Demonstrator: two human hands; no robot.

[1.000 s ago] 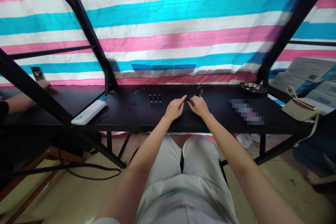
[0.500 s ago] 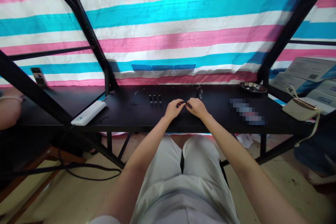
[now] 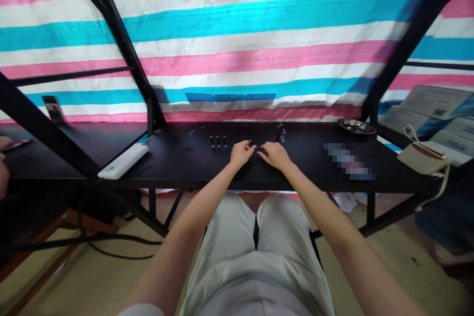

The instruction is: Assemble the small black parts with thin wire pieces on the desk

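My left hand is closed over the middle of the black table, with a small dark piece showing at its fingertips. The fingers hide most of that piece, so its kind cannot be made out. My right hand is just to the right, a small gap away. Its thumb and fingers are a little apart and nothing shows between them. Left of my hands, three short dark tubes with pale ends stand in a row. Beyond my right hand is a small cluster of clear and dark pieces.
A white oblong device lies at the left. On the right are a shiny metal dish, a pixelated item and a cream handbag. Black frame posts rise at the sides. Another person's hand is at the far left.
My hands, which met at the fingertips over a small dark piece, have moved slightly apart. The dark piece now shows at my left hand. The other person's arm at far left has shifted.
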